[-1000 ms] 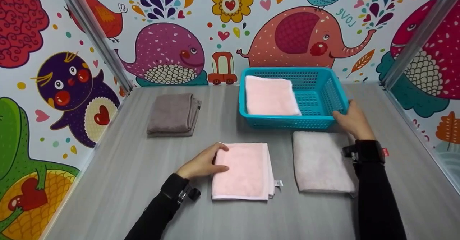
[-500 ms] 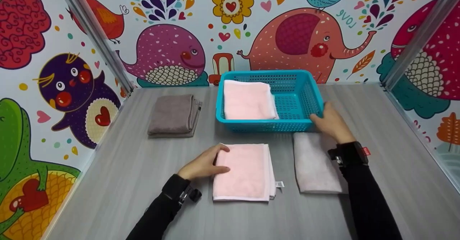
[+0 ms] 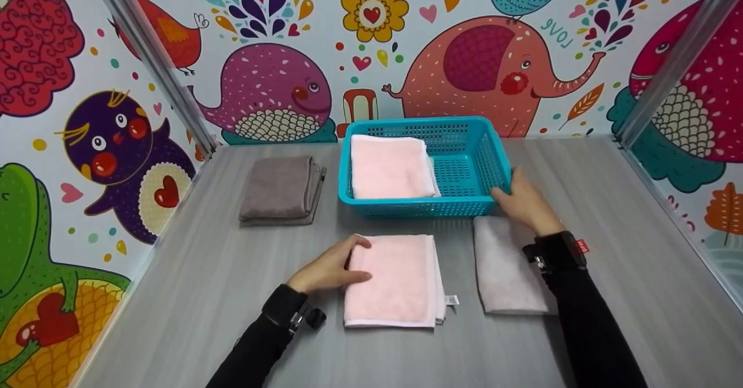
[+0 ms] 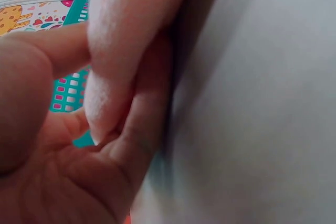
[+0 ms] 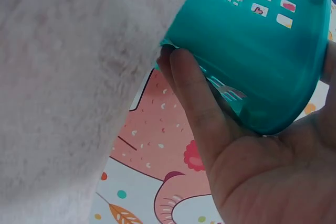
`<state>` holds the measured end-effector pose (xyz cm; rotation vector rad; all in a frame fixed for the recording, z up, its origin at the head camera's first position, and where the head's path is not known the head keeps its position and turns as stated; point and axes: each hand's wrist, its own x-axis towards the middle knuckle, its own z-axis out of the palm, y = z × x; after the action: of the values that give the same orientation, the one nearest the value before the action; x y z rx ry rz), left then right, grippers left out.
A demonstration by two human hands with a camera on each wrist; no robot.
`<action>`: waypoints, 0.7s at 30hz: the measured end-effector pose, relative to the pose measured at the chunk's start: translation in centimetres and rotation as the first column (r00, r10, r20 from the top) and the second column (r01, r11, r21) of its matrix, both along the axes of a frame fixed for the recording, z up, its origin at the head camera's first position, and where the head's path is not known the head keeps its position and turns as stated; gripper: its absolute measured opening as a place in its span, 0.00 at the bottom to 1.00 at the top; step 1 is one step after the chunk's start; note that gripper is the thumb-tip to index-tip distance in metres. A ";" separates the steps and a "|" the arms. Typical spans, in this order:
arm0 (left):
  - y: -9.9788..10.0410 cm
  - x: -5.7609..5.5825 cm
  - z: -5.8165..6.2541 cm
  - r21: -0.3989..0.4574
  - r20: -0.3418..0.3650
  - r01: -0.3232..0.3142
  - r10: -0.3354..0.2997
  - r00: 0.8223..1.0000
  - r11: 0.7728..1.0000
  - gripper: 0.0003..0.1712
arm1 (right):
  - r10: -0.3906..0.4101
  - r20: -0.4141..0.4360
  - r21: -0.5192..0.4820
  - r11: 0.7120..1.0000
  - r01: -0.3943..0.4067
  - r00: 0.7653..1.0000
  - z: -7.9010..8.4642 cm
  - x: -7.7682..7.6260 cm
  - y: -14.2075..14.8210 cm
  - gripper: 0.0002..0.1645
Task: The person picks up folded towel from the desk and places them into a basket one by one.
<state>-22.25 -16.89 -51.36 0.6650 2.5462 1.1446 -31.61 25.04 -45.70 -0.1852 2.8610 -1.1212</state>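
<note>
My left hand (image 3: 328, 268) grips the left edge of a folded pink towel (image 3: 395, 283) lying on the table. In the left wrist view the thumb lies over the towel's folded edge (image 4: 115, 51), with fingers (image 4: 149, 108) tucked beneath it. My right hand (image 3: 527, 202) holds the right front corner of a teal plastic basket (image 3: 418, 208). The right wrist view shows fingers (image 5: 191, 77) under the basket's end wall (image 5: 252, 66) and the thumb up at its rim. Inside the basket, on its left side, is another folded pink towel (image 3: 389, 167).
A folded grey-brown towel (image 3: 281, 187) lies left of the basket. Under my right forearm is a folded pale towel (image 3: 508, 272), partly hidden by the sleeve. Behind the table (image 3: 232, 306) stands a wall with cartoon animals (image 3: 276, 86), framed by metal posts.
The basket has slid left and slightly nearer with my right hand on its corner, carrying the pink towel inside. My left hand has kept its hold on the front pink towel.
</note>
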 end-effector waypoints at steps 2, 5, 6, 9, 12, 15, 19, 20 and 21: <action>0.0 0.0 0.0 0.000 -0.002 0.002 -0.002 1.000 1.000 0.33 | 0.003 0.003 0.000 1.000 -0.003 1.000 0.0 0.2 -0.4 0.45; 0.0 0.0 0.0 0.003 -0.002 0.003 -0.003 1.000 1.000 0.33 | 0.007 0.009 -0.011 1.000 -0.007 1.000 0.0 0.3 -0.9 0.46; 0.0 0.0 0.0 0.005 0.000 0.005 -0.005 1.000 1.000 0.33 | 0.011 0.012 -0.010 1.000 -0.011 1.000 0.0 0.4 -1.0 0.46; 0.0 0.2 0.1 0.010 0.004 0.009 -0.009 1.000 1.000 0.33 | 0.027 0.014 0.006 1.000 -0.027 1.000 0.0 0.5 -1.3 0.48; -0.1 0.3 0.3 0.002 0.006 0.007 -0.007 1.000 1.000 0.33 | 0.046 0.016 0.032 0.998 -0.046 0.999 0.2 0.7 -1.3 0.53; -0.1 0.4 0.4 -0.013 0.001 -0.005 0.005 1.000 1.000 0.33 | 0.038 0.001 0.037 0.999 -0.038 0.999 0.4 1.2 -1.0 0.52; 0.0 0.5 0.6 -0.023 0.007 -0.018 0.019 1.000 1.000 0.33 | 0.001 -0.066 0.051 0.999 0.002 0.998 0.3 2.6 -0.8 0.34; 0.1 0.5 0.6 -0.025 0.006 -0.020 0.020 1.000 0.999 0.33 | -0.006 -0.079 0.063 0.998 0.011 0.997 0.3 3.0 -0.8 0.30; 0.1 0.5 0.6 -0.025 0.007 -0.023 0.023 1.000 0.999 0.33 | -0.011 -0.093 0.073 0.997 0.018 0.996 0.2 3.5 -0.9 0.27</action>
<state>-21.77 -16.81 -50.71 0.6266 2.5645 1.1181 -28.13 24.16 -45.49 -0.2184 2.9834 -1.0336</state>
